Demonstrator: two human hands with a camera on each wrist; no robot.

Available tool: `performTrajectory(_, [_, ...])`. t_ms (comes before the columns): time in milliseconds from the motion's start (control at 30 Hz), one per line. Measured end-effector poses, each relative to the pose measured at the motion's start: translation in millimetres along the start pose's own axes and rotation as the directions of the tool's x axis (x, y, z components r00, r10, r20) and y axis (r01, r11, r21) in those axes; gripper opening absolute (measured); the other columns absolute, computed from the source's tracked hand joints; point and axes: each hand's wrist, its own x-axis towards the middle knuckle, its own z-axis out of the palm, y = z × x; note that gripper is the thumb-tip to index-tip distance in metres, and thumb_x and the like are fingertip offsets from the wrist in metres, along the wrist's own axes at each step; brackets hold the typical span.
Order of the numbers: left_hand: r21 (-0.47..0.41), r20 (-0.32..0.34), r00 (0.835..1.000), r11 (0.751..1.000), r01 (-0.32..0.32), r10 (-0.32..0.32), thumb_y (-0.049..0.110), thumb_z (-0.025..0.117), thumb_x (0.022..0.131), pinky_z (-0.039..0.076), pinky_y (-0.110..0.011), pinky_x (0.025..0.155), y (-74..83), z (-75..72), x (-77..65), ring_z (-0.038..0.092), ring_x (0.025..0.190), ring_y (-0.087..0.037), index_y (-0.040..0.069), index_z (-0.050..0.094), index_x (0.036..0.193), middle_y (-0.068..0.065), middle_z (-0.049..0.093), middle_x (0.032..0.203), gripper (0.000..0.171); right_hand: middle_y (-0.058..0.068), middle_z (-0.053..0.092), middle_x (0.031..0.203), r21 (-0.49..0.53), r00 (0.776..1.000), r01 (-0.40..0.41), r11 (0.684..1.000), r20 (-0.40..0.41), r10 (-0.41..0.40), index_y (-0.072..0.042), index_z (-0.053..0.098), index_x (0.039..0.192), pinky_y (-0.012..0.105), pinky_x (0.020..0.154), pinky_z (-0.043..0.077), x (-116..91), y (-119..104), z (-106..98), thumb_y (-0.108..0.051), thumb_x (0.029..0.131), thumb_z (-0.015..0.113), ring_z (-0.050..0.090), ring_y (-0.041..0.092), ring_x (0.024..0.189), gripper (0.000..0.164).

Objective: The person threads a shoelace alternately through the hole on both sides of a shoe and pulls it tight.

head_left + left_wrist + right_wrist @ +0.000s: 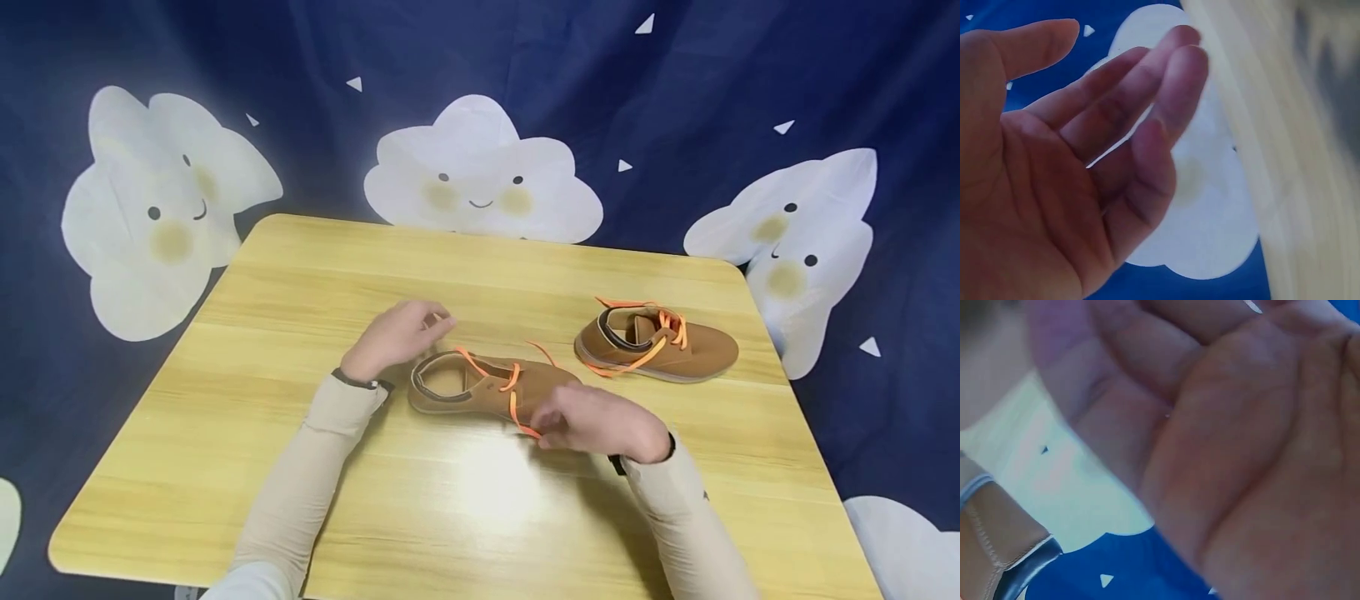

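A brown shoe [487, 385] with orange laces lies on its sole in the middle of the table, its toe toward the right. Over its toe end, my right hand [600, 421] curls its fingers and pinches the near end of an orange shoelace [514, 408]. In the right wrist view the bent fingers fill much of the picture and the lace is hidden. My left hand [401, 333] hovers by the heel, holding nothing. Its fingers are loosely bent and the thumb stands apart in the left wrist view. The other lace end [543, 353] lies beyond the shoe.
A second brown shoe [693, 350], also with orange laces, stands farther back on the right, toe pointing right. Both are on a light wooden table [225, 467] with rounded corners. Behind it hangs a dark blue cloth [315, 50] printed with white clouds.
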Motion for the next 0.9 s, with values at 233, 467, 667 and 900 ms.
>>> performTrajectory(233, [0.035, -0.109, 0.991, 0.997, -0.071, 0.074, 0.043, 0.056, 0.105, 0.058, -0.037, 0.075, 21.6, 0.5, -6.4, 0.072, 0.088, -0.017, 0.015, 0.074, 0.119, -0.001, 0.077, 0.099, 0.036, -0.008, 0.047, 0.071, -0.280, 0.991, -0.113, 0.953, -0.095, 0.089, -0.019, 0.064, 0.076, 0.026, 0.052, 0.037, -10.4, -16.8, 42.3, -0.016, 0.090, 0.078, 0.047, 0.008, 0.064, 0.020])
performTrajectory(467, [0.034, -0.118, 0.983, 0.990, -0.137, 0.140, 0.039, 0.057, 0.105, 0.055, -0.029, 0.067, 38.9, 5.4, -11.5, 0.068, 0.077, -0.011, 0.015, 0.075, 0.117, 0.002, 0.076, 0.094, 0.032, -0.002, 0.066, 0.103, -0.468, 0.981, -0.101, 0.878, -0.195, 0.009, -0.017, 0.071, 0.098, 0.038, 0.076, 0.052, -13.6, -28.1, 74.6, -0.019, 0.086, 0.082, 0.065, 0.021, 0.093, 0.016])
performTrajectory(667, [0.065, -0.090, 0.959, 0.962, -0.265, 0.270, 0.031, 0.060, 0.104, 0.054, -0.027, 0.070, 56.2, 11.4, -18.5, 0.064, 0.078, -0.009, 0.012, 0.075, 0.118, 0.003, 0.074, 0.093, 0.028, -0.010, 0.045, 0.075, -0.237, 0.916, -0.098, 0.966, -0.400, -0.005, -0.017, 0.054, 0.083, 0.022, 0.055, 0.035, -7.2, -22.9, 82.6, 0.000, 0.079, 0.081, 0.042, 0.005, 0.063, 0.032])
performTrajectory(900, [0.060, 0.028, 0.901, 0.899, -0.434, 0.433, 0.026, 0.059, 0.105, 0.054, -0.029, 0.084, 72.1, 21.7, -25.9, 0.064, 0.089, -0.010, 0.012, 0.075, 0.115, 0.003, 0.073, 0.102, 0.023, -0.006, 0.068, 0.074, 0.026, 0.905, 0.022, 0.999, -0.425, -0.008, -0.011, 0.060, 0.101, 0.020, 0.062, 0.050, -14.2, -17.6, 71.9, -0.005, 0.096, 0.068, 0.062, 0.004, 0.067, 0.011])
